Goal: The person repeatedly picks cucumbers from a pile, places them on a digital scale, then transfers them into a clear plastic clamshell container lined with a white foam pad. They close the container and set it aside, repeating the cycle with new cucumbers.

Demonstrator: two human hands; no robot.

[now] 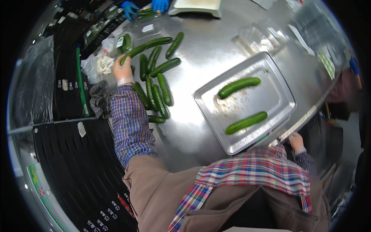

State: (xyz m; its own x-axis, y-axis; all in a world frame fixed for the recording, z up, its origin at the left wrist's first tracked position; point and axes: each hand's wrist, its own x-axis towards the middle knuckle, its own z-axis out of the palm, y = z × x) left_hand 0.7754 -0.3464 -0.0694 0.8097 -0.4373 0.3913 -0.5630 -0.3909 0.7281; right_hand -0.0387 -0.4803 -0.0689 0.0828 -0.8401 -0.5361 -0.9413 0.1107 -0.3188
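Observation:
My left hand [122, 71], in a thin clear glove, is closed round the near end of a long, slightly curved cucumber [148, 45]. That cucumber slants away to the right over a loose group of several cucumbers, such as one straight cucumber [165, 89], lying on the steel table [189, 81]. To the right, a shallow metal tray [266, 96] holds two cucumbers apart from each other, a far one [239, 87] and a near one [246, 122]. By the table's near right edge, my right hand [296, 143] has its fingers curled; whatever is inside them is hidden.
Black crates [77, 162] stand along the left. Crumpled dark cloth [100, 98] and clear plastic lie by my left forearm. A scale [196, 7] and another person's blue-gloved hands [160, 5] are at the far side. Clear plastic containers [262, 36] sit far right.

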